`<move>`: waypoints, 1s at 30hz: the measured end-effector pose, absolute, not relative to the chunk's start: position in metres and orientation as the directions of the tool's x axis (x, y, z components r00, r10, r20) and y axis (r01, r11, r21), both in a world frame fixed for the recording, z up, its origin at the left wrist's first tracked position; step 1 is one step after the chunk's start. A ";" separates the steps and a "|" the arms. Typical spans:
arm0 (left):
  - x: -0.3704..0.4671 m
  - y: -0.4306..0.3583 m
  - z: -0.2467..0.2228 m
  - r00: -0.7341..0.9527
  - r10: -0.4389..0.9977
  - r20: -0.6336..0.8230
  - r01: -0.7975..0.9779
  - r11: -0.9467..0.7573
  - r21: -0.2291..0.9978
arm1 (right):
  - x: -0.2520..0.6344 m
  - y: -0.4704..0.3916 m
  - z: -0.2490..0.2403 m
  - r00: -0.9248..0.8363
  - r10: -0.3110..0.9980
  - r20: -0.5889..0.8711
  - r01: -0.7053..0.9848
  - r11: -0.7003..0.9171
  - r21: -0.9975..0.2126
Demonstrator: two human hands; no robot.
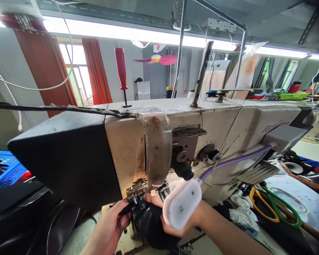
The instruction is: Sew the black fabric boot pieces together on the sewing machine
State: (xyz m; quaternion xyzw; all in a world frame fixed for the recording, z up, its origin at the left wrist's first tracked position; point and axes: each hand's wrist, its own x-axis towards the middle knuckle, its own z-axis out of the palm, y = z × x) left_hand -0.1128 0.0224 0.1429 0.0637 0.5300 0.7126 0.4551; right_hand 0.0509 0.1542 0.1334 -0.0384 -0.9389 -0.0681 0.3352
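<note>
A large cream and black sewing machine (127,141) fills the middle of the view. Black, slightly shiny material (151,223) hangs below its needle area. My left hand (115,219) pinches the left edge of this material between thumb and fingers, close to the metal presser foot parts (136,188). On the other side, my right hand (172,228) is at the material, its fingertips near the presser foot. A white oval lamp (182,205) on a purple flexible neck (228,159) covers much of that hand. The needle tip is hidden.
A red-handled screwdriver (120,69) stands upright on the machine top. Yellow-handled scissors (264,205) and green-handled scissors (284,209) lie at the right among cloth scraps. At the left are a blue basket (6,173) and dark material (21,216). A black strap (55,107) crosses at the upper left.
</note>
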 end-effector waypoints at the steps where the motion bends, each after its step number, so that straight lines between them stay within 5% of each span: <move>1: -0.111 0.022 0.142 -0.591 0.713 -0.376 -0.576 -0.048 0.816 | 0.053 0.148 0.132 -0.771 -0.042 0.635 0.055 0.990 0.133; 4: -0.105 0.022 0.137 -0.672 0.638 -0.375 -0.554 -0.098 0.827 | 0.053 0.125 0.122 -0.684 -0.028 0.729 0.132 0.978 0.161; 8: -0.097 0.019 0.130 -0.761 0.531 -0.373 -0.520 -0.155 0.840 | 0.045 0.105 0.109 -0.580 0.124 0.805 0.280 0.958 0.054; 21: -0.090 0.019 0.123 -0.771 0.571 -0.280 -0.460 -0.196 0.866 | 0.053 0.112 0.118 -0.756 0.267 0.597 0.279 0.957 -0.076; 30: -0.081 0.012 0.120 -0.760 0.633 -0.147 -0.329 -0.179 0.927 | 0.044 0.144 0.119 -0.877 0.196 0.438 0.152 0.979 -0.135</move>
